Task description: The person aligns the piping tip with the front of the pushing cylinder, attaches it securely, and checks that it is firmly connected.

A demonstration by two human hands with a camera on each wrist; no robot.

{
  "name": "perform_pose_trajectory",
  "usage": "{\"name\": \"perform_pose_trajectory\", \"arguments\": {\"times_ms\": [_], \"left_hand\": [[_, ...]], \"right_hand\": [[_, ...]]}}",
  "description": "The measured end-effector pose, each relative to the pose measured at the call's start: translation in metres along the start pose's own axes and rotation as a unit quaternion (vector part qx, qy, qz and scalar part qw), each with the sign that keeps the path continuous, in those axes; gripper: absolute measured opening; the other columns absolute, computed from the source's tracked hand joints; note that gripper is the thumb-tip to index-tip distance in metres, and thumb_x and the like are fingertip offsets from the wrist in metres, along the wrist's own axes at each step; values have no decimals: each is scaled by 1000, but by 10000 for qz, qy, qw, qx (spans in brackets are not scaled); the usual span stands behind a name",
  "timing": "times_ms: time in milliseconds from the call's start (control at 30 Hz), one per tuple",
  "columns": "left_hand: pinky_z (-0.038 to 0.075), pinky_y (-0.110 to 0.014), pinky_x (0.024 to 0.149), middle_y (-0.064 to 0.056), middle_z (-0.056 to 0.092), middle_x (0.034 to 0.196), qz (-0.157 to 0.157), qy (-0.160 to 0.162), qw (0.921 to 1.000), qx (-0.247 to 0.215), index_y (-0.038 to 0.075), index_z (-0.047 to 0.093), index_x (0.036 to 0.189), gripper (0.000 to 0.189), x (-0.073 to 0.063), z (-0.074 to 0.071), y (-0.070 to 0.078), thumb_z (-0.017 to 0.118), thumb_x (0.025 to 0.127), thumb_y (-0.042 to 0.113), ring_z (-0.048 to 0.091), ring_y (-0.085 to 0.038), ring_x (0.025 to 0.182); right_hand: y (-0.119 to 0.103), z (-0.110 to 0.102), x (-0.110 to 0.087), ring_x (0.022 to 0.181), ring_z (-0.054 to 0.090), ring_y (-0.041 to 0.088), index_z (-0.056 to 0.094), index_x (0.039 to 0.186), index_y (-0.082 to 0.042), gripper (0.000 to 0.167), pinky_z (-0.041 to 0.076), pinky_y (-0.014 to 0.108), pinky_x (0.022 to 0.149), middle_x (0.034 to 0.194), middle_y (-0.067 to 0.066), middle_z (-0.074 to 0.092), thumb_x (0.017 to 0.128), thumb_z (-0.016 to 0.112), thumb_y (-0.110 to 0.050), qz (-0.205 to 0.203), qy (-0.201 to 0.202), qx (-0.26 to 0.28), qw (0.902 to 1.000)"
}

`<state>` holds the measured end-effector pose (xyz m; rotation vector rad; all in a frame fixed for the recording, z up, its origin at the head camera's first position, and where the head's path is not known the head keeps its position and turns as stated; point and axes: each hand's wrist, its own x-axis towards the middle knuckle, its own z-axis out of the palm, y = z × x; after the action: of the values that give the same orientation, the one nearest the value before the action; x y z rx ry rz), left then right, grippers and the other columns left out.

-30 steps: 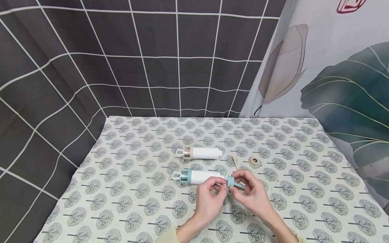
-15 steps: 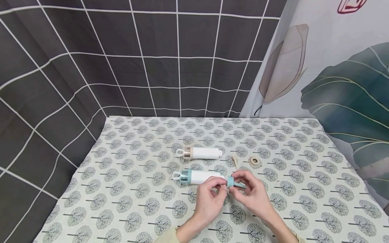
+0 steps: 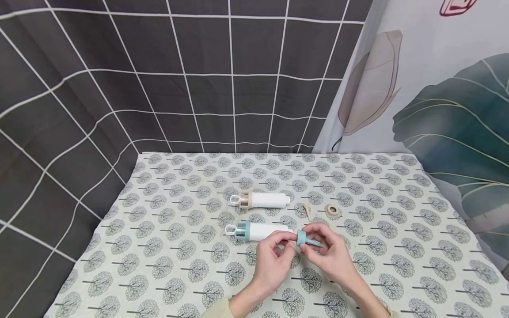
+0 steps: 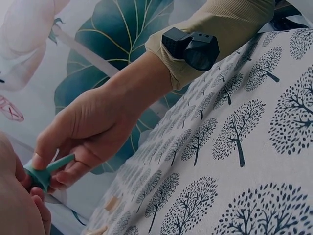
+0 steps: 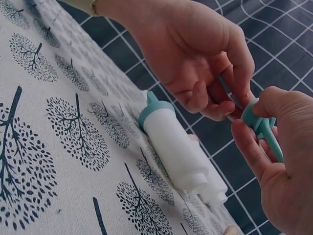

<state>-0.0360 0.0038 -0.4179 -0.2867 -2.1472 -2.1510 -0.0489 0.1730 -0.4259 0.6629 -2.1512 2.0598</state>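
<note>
My right hand pinches a teal ring-shaped cap between thumb and fingers; a narrow tapered teal nozzle sticks out of it towards the right palm. My left hand meets the cap from the left, thumb and index finger at its edge. In the right wrist view, a thin teal strip shows between the left fingers, mostly hidden by them. Just behind the left hand lies a white tube with a teal cage-like end and a white pull loop.
Farther back, a matching white tube with a beige end lies parallel. To its right are a beige tapered nozzle and a beige ring cap. A tree-print cloth covers the table; curtains hang behind and at the sides.
Between the fingers, the teal cap has shifted slightly left and the nozzle's tip shows a little farther to the right. Both hands stay almost in place; the tubes and beige parts lie still.
</note>
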Motion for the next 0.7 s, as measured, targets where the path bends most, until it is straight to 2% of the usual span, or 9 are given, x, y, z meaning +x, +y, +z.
{"name": "perform_pose_trajectory", "arguments": {"times_ms": [267, 433, 567, 700], "left_hand": [[44, -17, 51, -13, 68, 92, 114, 255, 9996, 77, 2, 73, 97, 22, 3, -7, 2, 62, 84, -11, 51, -5, 61], [48, -21, 58, -8, 68, 89, 276, 508, 9982, 185, 2, 74, 97, 20, 10, -17, 2, 66, 82, -10, 57, -10, 69], [48, -22, 65, -6, 70, 91, 463, 556, 9966, 397, 1, 73, 97, 20, 16, -27, -1, 70, 81, -9, 60, -14, 78], [48, -31, 72, -6, 72, 92, 661, 483, 9938, 756, 5, 74, 98, 21, 21, -36, -3, 71, 81, -8, 63, -17, 81]], "right_hand": [[0, -2, 0, 92, 65, 13, 54, 113, 14, 39, 55, 32, 82, 101, 15, 62, 78, 68, 21, 152, 80, 6, 9999], [0, -3, -1, 91, 65, 13, 53, 113, 14, 39, 55, 32, 82, 100, 16, 62, 77, 68, 21, 219, 76, 48, 9997], [0, -3, -1, 90, 65, 14, 53, 113, 14, 39, 56, 31, 81, 99, 18, 61, 77, 68, 20, 267, 103, 90, 9996], [-1, -3, -1, 89, 66, 15, 54, 112, 13, 37, 56, 31, 80, 98, 20, 61, 78, 68, 19, 312, 188, 31, 9993]]}}
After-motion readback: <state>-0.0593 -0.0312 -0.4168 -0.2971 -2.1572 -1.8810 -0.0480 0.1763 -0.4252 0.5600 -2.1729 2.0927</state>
